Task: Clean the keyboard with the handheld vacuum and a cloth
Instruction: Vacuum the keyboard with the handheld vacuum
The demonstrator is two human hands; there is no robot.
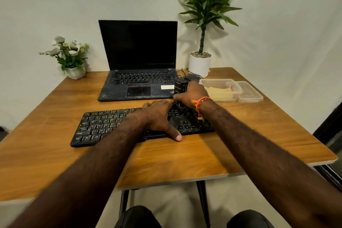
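A black keyboard (100,126) lies across the middle of the wooden table (55,153). My left hand (159,116) rests flat on the keyboard's middle, fingers spread over the far edge and thumb at the near edge. My right hand (192,94) grips a black handheld vacuum (180,84), held upright with its lower end on the keys at the keyboard's right part. A yellow cloth (220,92) lies inside a clear plastic container (222,82) to the right.
A dusty open laptop (138,72) stands behind the keyboard. The container's lid (249,92) lies beside it. A potted plant (200,63) stands at the back right, a small flower pot (74,66) at the back left. Black cables run behind the vacuum.
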